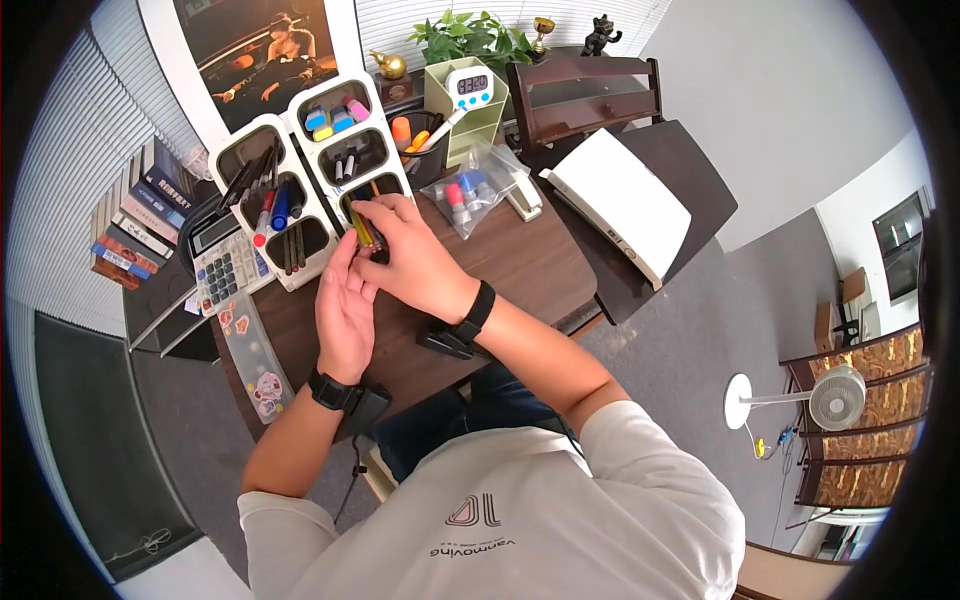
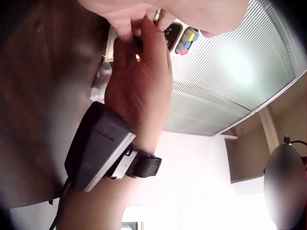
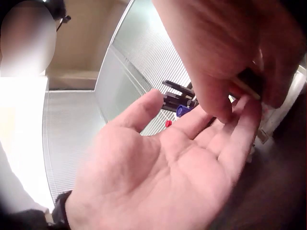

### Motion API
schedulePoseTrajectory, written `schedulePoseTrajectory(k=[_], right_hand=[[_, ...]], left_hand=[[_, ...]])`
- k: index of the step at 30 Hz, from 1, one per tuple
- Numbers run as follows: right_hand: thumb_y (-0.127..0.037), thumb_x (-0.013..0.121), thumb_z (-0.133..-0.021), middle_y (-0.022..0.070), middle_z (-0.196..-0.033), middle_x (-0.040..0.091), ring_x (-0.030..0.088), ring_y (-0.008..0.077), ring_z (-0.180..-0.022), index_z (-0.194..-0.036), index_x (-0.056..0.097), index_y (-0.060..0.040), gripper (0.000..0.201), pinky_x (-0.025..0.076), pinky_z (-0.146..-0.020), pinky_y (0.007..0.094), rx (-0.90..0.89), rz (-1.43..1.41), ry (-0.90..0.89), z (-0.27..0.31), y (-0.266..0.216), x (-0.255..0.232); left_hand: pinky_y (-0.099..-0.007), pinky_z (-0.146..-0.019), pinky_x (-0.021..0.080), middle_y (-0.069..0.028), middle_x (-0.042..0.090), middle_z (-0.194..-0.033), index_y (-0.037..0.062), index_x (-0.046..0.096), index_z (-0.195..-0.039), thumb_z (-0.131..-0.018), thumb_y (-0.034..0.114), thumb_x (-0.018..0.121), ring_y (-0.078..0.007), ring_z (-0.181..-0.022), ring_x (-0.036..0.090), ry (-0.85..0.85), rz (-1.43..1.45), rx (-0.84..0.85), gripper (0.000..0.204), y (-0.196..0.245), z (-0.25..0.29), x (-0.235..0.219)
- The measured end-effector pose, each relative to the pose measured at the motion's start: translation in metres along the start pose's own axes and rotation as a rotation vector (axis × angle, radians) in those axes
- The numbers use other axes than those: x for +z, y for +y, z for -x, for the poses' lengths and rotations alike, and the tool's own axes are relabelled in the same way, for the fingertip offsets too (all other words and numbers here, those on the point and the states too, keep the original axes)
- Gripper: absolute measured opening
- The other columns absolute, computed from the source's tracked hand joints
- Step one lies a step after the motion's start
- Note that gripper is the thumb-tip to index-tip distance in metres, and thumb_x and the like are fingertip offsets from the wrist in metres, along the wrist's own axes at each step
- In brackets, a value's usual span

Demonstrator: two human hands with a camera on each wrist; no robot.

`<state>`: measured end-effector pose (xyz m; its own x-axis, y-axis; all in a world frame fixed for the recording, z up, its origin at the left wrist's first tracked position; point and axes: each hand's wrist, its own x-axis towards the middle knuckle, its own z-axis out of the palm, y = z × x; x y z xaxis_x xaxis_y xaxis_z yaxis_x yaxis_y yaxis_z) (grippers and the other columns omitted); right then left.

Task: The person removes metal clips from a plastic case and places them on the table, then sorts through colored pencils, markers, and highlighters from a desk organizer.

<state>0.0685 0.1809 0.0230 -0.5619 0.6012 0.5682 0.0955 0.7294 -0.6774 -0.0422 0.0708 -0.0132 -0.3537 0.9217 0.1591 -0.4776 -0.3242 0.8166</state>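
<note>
In the head view, colored pencils (image 1: 362, 228) stand in the front compartment of the right white organizer (image 1: 325, 163). Over them the right hand (image 1: 420, 262) bends down, its thumb and fingers pinching the pencils. Close below it is the left hand (image 1: 345, 325), palm turned up, fingers extended and touching the right hand's fingertips. The right wrist view shows the left hand (image 3: 163, 167) with its palm spread and the right hand (image 3: 218, 52) curled above. The left wrist view has the left hand (image 2: 192, 14) at the top, meeting the right hand (image 2: 139, 86); the pencil tips are hidden there.
A second organizer (image 1: 262, 135) holds pens. Around stand a calculator (image 1: 228, 272), a sticker-covered case (image 1: 253, 350), a mesh cup (image 1: 428, 168), a plastic bag (image 1: 482, 190), a stapler (image 1: 524, 196), a timer (image 1: 470, 88) and, on a chair, a white box (image 1: 620, 205).
</note>
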Motion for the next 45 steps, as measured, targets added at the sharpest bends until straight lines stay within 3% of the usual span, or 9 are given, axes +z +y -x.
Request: schedulePoseTrajectory(k=[8, 11, 19, 23, 26, 29, 35, 41, 45], right_hand=[[-0.005, 0.075, -0.088, 0.0182, -0.121, 0.065, 0.069, 0.0372, -0.1, -0.121, 0.073, -0.0039, 0.033, 0.059, -0.09, 0.0426, -0.092, 0.144, -0.067, -0.008, 0.004, -0.002], [-0.005, 0.075, -0.089, 0.0161, -0.119, 0.067, 0.07, 0.0364, -0.101, -0.119, 0.075, -0.0051, 0.03, 0.059, -0.09, 0.0418, -0.109, 0.163, -0.008, 0.005, -0.015, -0.02], [-0.002, 0.081, -0.085, 0.0125, -0.13, 0.068, 0.07, 0.0311, -0.113, -0.12, 0.076, -0.0068, 0.036, 0.058, -0.097, 0.0398, -0.078, -0.008, 0.115, 0.109, -0.052, -0.027], [-0.003, 0.082, -0.083, 0.0119, -0.132, 0.069, 0.067, 0.0324, -0.122, -0.114, 0.078, -0.0058, 0.032, 0.056, -0.103, 0.0437, -0.143, 0.009, -0.037, 0.11, -0.046, -0.039], [-0.005, 0.081, -0.083, 0.011, -0.118, 0.073, 0.066, 0.0353, -0.12, -0.103, 0.078, -0.0059, 0.021, 0.055, -0.102, 0.0463, -0.161, 0.009, 0.014, 0.099, -0.038, -0.051], [-0.006, 0.082, -0.084, 0.0103, -0.108, 0.072, 0.067, 0.0327, -0.11, -0.104, 0.074, -0.006, 0.021, 0.053, -0.099, 0.0437, -0.118, -0.038, 0.106, 0.09, -0.027, -0.055], [-0.017, 0.088, -0.083, 0.0148, -0.12, 0.067, 0.063, 0.0352, -0.116, -0.121, 0.068, -0.0057, 0.045, 0.049, -0.103, 0.0443, 0.037, -0.177, 0.159, 0.09, -0.022, -0.041], [-0.025, 0.086, -0.088, 0.014, -0.134, 0.064, 0.06, 0.033, -0.123, -0.126, 0.072, -0.0033, 0.045, 0.047, -0.108, 0.0429, 0.073, -0.202, 0.093, 0.093, -0.014, -0.035], [-0.019, 0.071, -0.101, 0.0164, -0.128, 0.071, 0.064, 0.0321, -0.122, -0.121, 0.073, -0.0002, 0.028, 0.048, -0.106, 0.0422, -0.04, -0.262, 0.038, 0.093, -0.009, -0.038]], left_hand=[[-0.0432, -0.123, 0.036, -0.0186, 0.052, -0.155, -0.0046, 0.046, -0.153, -0.115, 0.045, 0.032, -0.027, -0.145, 0.048, 0.118, 0.027, 0.014, 0.064, -0.003, -0.008, -0.009], [-0.0439, -0.121, 0.039, -0.0184, 0.058, -0.148, -0.0027, 0.051, -0.147, -0.115, 0.047, 0.034, -0.0274, -0.139, 0.054, 0.156, 0.103, -0.186, 0.062, -0.001, -0.008, -0.01], [-0.0501, -0.12, 0.042, -0.0141, 0.065, -0.136, 0.0054, 0.056, -0.138, -0.116, 0.049, 0.034, -0.0304, -0.136, 0.058, -0.211, 0.326, -0.543, 0.054, 0.001, 0.015, 0.015], [-0.0477, -0.105, 0.053, -0.0081, 0.064, -0.096, 0.0104, 0.049, -0.099, -0.114, 0.025, 0.052, -0.0264, -0.108, 0.069, -0.115, 0.129, -0.381, 0.021, 0.009, 0.016, 0.019], [-0.0322, -0.081, 0.054, -0.0075, 0.065, -0.092, 0.0038, 0.056, -0.102, -0.105, 0.004, 0.063, -0.0157, -0.084, 0.063, -0.226, -0.463, 0.262, 0.008, 0.003, 0.011, 0.006], [-0.0278, -0.074, 0.049, -0.0023, 0.062, -0.087, 0.0032, 0.058, -0.097, -0.103, 0.008, 0.069, -0.0104, -0.081, 0.058, -0.322, -0.943, 0.261, 0.013, 0.008, 0.005, 0.009], [-0.0282, -0.07, 0.048, -0.0003, 0.062, -0.086, 0.0024, 0.062, -0.098, -0.1, 0.011, 0.074, -0.0089, -0.078, 0.055, -0.21, -0.695, -0.025, 0.015, -0.006, 0.007, 0.008], [-0.042, -0.082, 0.058, -0.0204, 0.071, -0.108, -0.0008, 0.066, -0.114, -0.093, 0.01, 0.073, -0.0386, -0.097, 0.073, -0.335, -1.123, 0.145, 0.024, -0.006, 0.015, 0.02], [-0.0404, -0.075, 0.06, -0.0188, 0.075, -0.096, -0.0003, 0.069, -0.108, -0.088, 0.015, 0.082, -0.0377, -0.088, 0.076, -0.336, -1.103, 0.119, 0.029, -0.005, 0.016, 0.02]])
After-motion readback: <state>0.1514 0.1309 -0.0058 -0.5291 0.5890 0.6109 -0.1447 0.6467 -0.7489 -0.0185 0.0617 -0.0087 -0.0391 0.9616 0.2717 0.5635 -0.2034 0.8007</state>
